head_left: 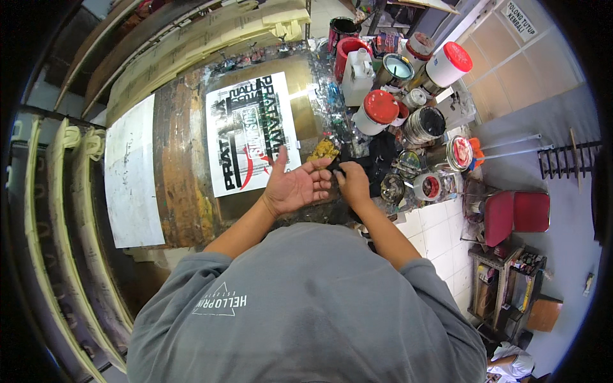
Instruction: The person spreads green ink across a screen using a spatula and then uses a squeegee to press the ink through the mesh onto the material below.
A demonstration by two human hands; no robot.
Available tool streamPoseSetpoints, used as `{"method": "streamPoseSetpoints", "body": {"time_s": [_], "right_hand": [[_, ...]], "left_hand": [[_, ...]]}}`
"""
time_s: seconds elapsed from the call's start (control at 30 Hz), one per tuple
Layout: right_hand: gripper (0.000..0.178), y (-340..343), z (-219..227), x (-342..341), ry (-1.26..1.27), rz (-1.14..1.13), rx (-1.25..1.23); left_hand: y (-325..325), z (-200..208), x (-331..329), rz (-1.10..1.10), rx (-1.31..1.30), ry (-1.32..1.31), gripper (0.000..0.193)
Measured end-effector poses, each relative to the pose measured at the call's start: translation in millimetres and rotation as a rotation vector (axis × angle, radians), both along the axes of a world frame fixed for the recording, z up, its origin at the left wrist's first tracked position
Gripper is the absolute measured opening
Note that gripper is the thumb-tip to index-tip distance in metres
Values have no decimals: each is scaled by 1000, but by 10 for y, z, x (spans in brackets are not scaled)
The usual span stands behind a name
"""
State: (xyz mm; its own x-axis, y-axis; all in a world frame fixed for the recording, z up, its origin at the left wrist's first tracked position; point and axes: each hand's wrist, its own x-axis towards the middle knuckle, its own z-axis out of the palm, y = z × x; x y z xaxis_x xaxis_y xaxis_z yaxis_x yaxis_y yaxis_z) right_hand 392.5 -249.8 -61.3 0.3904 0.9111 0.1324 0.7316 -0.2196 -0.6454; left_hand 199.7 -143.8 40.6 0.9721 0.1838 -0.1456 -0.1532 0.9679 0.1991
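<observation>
My left hand (295, 185) is turned palm up with its fingers stretched out, over the front edge of a stained worktable. Close to its fingertips, my right hand (354, 184) is closed on what looks like a black rag (382, 154), which bunches up toward the right. A yellow, stained rag (324, 150) lies just beyond both hands. Left of them, a white sheet (254, 115) with overlapping black, green and red print lies on the table, partly covered by my left hand.
A blank white sheet (133, 179) lies at the table's left. Paint containers crowd the right side, including a red-lidded tub (377, 110), a white jug (359, 80) and an open can (394, 69). Racks with yellowish-edged frames (64, 223) stand left; a red chair (530, 212) is right.
</observation>
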Motion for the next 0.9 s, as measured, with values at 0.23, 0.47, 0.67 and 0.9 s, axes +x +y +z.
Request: {"method": "streamPoseSetpoints", "body": {"time_s": [0.23,0.47,0.67,0.9], "right_hand": [[36,-245,1148,-18,729,-112,85],[33,-673,1332,172,1303,101,159],[25,-733,1790,345,611,292,-33],[19,-705,2240,200,579,385,-51]], "left_hand": [[-251,140,533,316,1111,718,48],[-121,648,756,138,1833,649,88],[-224,819,646,291,1950,465,89],[-154,946,462,474,2049,350,91]]}}
